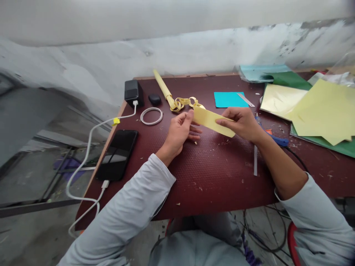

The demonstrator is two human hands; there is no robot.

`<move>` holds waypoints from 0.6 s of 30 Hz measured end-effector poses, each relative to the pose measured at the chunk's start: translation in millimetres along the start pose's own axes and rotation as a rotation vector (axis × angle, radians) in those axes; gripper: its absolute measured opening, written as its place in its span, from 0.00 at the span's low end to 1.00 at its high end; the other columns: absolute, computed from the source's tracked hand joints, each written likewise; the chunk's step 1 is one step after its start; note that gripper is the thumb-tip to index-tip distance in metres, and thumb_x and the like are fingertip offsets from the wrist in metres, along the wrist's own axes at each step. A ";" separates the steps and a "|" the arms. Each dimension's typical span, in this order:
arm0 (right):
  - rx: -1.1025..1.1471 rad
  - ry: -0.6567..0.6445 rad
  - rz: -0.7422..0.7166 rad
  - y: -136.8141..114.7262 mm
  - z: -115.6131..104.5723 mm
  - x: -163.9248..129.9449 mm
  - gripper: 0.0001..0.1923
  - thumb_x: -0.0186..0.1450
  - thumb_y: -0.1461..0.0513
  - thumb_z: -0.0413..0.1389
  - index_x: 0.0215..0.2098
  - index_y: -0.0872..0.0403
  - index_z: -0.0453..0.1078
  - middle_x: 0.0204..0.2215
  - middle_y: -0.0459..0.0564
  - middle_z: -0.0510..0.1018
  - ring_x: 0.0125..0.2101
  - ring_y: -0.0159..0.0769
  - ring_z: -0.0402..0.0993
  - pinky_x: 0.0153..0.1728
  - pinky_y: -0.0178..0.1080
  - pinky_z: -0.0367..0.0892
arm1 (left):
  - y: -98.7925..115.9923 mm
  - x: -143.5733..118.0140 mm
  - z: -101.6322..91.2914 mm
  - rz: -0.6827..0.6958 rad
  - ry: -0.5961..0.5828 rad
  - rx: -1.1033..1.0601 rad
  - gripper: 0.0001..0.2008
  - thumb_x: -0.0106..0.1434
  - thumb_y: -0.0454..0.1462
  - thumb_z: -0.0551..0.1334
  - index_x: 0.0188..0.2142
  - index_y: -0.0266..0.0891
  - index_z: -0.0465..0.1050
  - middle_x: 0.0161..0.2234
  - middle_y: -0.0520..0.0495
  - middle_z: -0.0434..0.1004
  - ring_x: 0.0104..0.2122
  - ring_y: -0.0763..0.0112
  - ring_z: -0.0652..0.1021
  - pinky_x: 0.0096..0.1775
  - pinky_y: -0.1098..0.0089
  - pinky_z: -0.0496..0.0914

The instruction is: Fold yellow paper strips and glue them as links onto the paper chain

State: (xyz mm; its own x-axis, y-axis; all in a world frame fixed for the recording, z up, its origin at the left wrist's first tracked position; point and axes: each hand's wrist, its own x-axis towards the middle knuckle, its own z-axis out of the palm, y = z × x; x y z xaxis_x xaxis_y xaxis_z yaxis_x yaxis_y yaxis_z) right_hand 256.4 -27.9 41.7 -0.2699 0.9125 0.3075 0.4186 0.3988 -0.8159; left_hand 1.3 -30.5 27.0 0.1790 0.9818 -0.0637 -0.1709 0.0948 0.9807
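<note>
Dark red textured worktop (216,173) against a scuffed grey-white wall, strewn with small paper crumbs. I am holding a pale yellow rectangular paper strip (213,121) just above the middle of the worktop, nearer its far edge than its near one. My left hand (180,131) is pinching the strip's left end between thumb and fingertips; my right hand (242,123) is closing thumb and forefinger over its right end, the other fingers curling beneath. Both grips are narrow and closed on the paper.

I am judging the strip as very light, thin and limp: it is sagging little only because both ends are supported. It will crease or tear if pulled hard, so the ends are the sensible places to hold.

Just beyond the strip, a chain of curled yellow paper loops (184,102) is lying, joined to a rolled yellow paper tube (163,87) pointing toward the far edge. A turquoise paper square (229,99) is resting toward the far right, large pale yellow sheets (318,111) at the right edge. A black phone (118,154) on a white cable (83,166) is lying at the left edge.
</note>
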 end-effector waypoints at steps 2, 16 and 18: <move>0.094 -0.049 0.085 1.8 0.7 0.1 0.18 0.69 0.49 0.71 0.31 0.52 0.77 0.24 0.43 0.72 0.24 0.29 0.61 0.24 0.37 0.52 | -3.0 -0.1 -0.9 0.041 -0.016 0.046 0.23 0.66 0.55 0.75 0.39 0.39 0.75 0.37 0.46 0.81 0.30 0.70 0.86 0.25 0.75 0.80; 0.514 0.287 0.220 10.0 -4.5 11.5 0.16 0.58 0.55 0.77 0.34 0.48 0.76 0.32 0.47 0.81 0.30 0.36 0.76 0.31 0.42 0.74 | -7.1 -2.5 -5.2 -0.089 -0.087 0.020 0.21 0.65 0.49 0.79 0.35 0.35 0.76 0.32 0.41 0.86 0.27 0.68 0.86 0.27 0.72 0.81; 0.597 0.273 0.210 4.2 -3.7 9.9 0.18 0.60 0.51 0.76 0.36 0.48 0.75 0.35 0.47 0.82 0.34 0.38 0.79 0.34 0.43 0.79 | -8.5 -2.5 -3.0 -0.089 -0.073 0.019 0.23 0.65 0.51 0.78 0.35 0.36 0.75 0.30 0.42 0.86 0.25 0.68 0.86 0.26 0.73 0.80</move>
State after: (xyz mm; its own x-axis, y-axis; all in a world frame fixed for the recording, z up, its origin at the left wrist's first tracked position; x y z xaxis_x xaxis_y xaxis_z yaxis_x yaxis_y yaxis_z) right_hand 258.7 -16.8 43.2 0.0254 0.9865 0.1620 -0.1325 0.1639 -0.9775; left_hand -0.7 -33.2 18.3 0.2625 0.9551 -0.1375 -0.1333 0.1771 0.9751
